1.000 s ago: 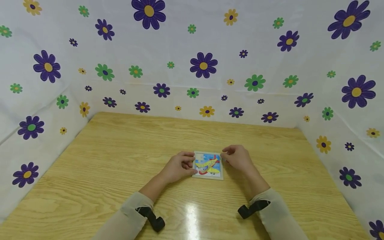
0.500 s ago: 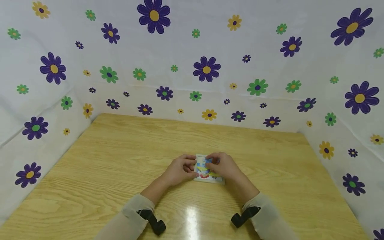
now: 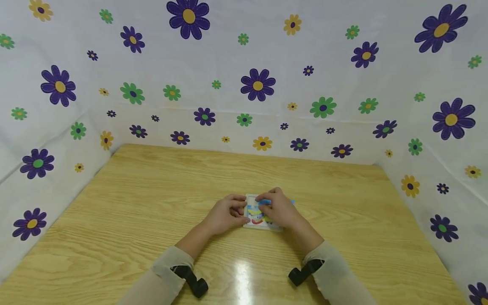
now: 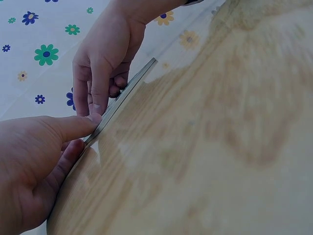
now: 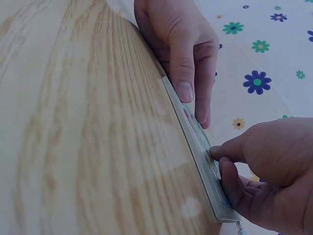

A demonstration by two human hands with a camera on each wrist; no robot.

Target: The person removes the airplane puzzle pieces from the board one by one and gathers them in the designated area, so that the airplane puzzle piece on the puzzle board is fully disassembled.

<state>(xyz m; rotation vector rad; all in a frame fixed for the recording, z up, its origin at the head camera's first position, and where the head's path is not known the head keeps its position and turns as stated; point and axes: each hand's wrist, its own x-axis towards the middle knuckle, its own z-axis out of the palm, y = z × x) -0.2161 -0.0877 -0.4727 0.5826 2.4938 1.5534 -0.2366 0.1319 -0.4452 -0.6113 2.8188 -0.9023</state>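
Observation:
A small jigsaw puzzle (image 3: 254, 213) with a yellow airplane picture lies in a pale frame (image 3: 263, 228) on the table. My left hand (image 3: 225, 215) grips the frame's left edge between thumb and fingers. Over the puzzle's upper right is my right hand (image 3: 280, 207), thumb and fingertips pinching at a blue puzzle piece (image 3: 263, 202). Another bit of blue (image 3: 292, 202) sticks out to the right of that hand, past the frame. Bare pale backing shows at the top left inside the frame. In the right wrist view, the right thumb and finger meet low at the puzzle's surface (image 5: 213, 169).
A wood-grain table (image 3: 152, 182) surrounds the puzzle. White cloth walls (image 3: 213, 55) printed with flowers rise at its back and both sides. Black straps with small cameras are on both wrists.
My right hand has come from the frame's top right corner onto the puzzle. Blue now sticks out past the frame, and the top left shows bare backing. The left hand keeps its grip.

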